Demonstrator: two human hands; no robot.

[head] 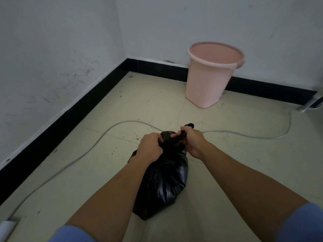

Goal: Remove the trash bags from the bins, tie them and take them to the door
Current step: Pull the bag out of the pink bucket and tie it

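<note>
Pale floor tiles [227, 163] meet white walls at a black baseboard [52, 130]. We see a black trash bag [164, 180] sitting on the floor between both forearms. Our left hand [151, 147] grips its gathered neck, fingers curled tight; our right hand [192, 142] clenches a twisted handle. A pink bin [209, 79] stands near the wall, and a grey cable [97, 138] crosses the floor.

black trash bag [164, 180] on floor | left hand [150, 147], right hand [192, 142] gripping its neck | pink bin [209, 79] behind
</note>
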